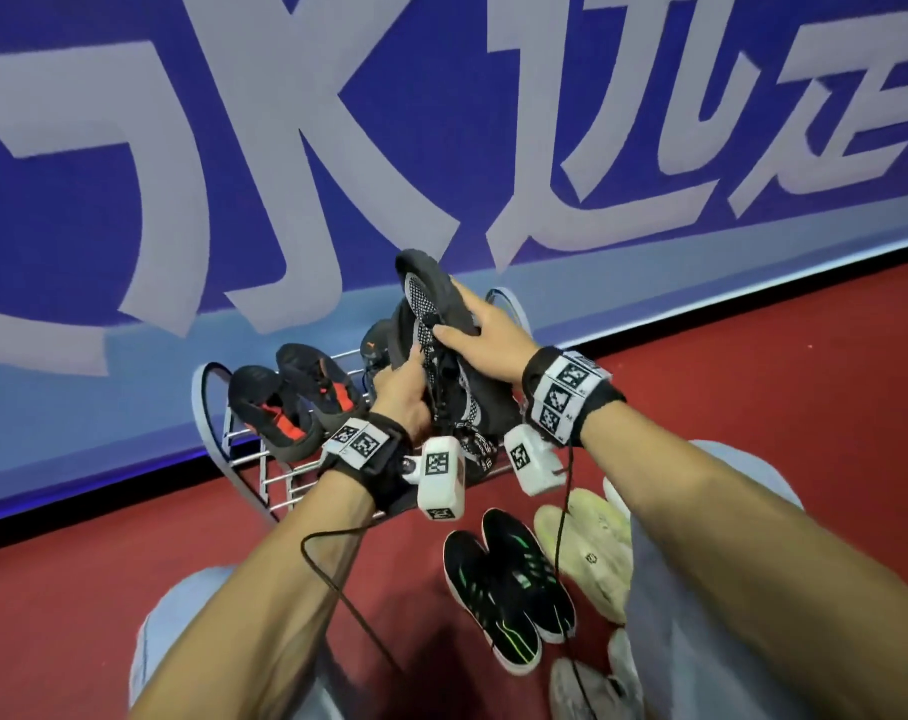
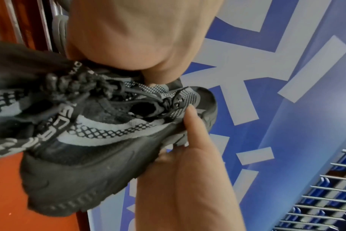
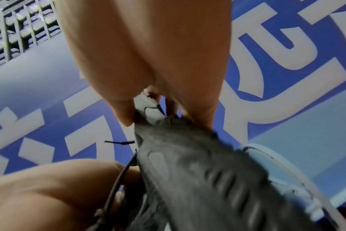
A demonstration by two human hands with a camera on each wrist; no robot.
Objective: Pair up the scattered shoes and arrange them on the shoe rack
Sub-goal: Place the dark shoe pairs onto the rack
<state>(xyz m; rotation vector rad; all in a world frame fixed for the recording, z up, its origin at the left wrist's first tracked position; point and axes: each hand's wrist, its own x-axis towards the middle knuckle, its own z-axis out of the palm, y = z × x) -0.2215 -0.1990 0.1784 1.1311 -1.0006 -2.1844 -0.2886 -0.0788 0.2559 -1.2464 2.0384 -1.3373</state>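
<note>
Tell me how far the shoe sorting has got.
Done: a black and orange pair sits side by side at the left end of the shoe rack. In hand: the left hand and right hand hold grey and black mesh sneakers above the rack's right part. Left: a black and green pair and cream shoes lie on the red floor.

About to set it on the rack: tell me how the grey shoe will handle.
The grey shoe probably keeps its shape: the sole looks thick and lugged. The knit upper likely gives under a grip. Loose laces may snag the rack.
</note>
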